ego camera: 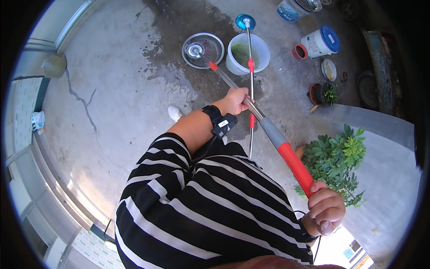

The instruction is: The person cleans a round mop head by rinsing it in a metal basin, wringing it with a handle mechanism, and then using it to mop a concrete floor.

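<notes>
My left hand [238, 100] is closed around the metal tube of a long pole [257, 111], about halfway along it. Around the end of its red grip my right hand [326, 206] is closed. The pole slants away to the upper left, and its round metal-looking head [195, 50] is over a shallow metal basin [220, 60]; whether it touches the bottom I cannot tell. Beside the basin stands a white bucket [235, 67] holding greenish liquid. A second pole with red joints [251, 65] and a round blue head [240, 21] crosses over the bucket and passes behind my left hand.
Wet concrete [201, 80] surrounds the basin. To the upper right stand a white pail with a blue lid [317, 42], a small red pot [295, 52], another bucket [289, 11] and a potted plant [331, 94]. A leafy plant [332, 158] grows near my right hand.
</notes>
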Motion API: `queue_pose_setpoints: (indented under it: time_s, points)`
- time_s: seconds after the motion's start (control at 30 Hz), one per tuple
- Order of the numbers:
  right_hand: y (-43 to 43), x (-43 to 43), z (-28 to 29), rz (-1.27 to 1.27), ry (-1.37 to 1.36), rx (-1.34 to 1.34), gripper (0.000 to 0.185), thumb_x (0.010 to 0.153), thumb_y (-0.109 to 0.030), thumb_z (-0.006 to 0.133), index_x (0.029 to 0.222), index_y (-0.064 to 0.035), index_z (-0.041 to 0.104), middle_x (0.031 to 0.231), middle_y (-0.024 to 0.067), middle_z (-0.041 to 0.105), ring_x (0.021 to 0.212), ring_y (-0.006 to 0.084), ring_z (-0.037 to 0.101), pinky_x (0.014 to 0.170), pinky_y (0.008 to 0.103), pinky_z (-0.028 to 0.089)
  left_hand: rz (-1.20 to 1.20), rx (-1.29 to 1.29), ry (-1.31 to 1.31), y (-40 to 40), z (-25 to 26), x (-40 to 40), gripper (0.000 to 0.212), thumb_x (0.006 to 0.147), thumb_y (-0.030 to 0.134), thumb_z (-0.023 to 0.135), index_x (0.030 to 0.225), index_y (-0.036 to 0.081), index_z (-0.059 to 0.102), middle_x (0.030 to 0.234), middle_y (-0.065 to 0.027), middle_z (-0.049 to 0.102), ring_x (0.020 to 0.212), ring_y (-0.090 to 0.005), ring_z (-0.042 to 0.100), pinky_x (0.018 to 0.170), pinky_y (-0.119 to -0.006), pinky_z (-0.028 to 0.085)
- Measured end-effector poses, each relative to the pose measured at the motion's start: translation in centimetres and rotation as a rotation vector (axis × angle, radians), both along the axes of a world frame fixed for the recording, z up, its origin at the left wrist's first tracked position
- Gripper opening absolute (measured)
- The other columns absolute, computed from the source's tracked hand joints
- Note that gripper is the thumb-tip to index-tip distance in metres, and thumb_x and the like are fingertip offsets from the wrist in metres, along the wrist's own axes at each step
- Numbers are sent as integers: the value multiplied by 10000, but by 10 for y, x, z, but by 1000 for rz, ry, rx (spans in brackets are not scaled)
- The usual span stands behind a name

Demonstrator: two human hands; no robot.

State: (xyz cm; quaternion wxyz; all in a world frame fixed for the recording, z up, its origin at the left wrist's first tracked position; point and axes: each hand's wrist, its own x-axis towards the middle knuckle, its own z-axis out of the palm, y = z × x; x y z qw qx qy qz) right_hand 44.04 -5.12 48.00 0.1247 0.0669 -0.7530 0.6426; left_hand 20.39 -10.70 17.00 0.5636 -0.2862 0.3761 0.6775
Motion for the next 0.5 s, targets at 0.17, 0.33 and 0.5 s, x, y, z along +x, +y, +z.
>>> queue_pose_setpoints:
  time_s: [0.17, 0.33, 0.5]
  points:
    - [-8, 14, 13, -201, -54, 4, 321, 721, -196, 552, 450, -77, 428, 450, 43, 470, 472, 202, 489, 731, 399, 389, -56, 13, -64, 13, -1, 29, 71, 774, 17, 503, 813, 20, 445, 659, -73, 458, 578, -239, 547, 583, -387, 538]
    - [-21, -28, -20, -75, -71, 90, 360, 767, -232, 538, 466, -60, 442, 504, 45, 500, 532, 217, 515, 738, 417, 393, -41, 1, 34, 25, -40, -13, 74, 753, 4, 514, 760, 14, 441, 647, -76, 460, 552, -223, 526, 565, -365, 534]
    - [-17, -27, -4, -28, -116, 70, 379, 792, -229, 530, 463, -65, 438, 499, 38, 498, 520, 211, 518, 724, 392, 394, 21, 25, -19, 12, -24, -4, 73, 756, 2, 513, 764, 19, 443, 640, -76, 455, 546, -216, 518, 554, -364, 534]
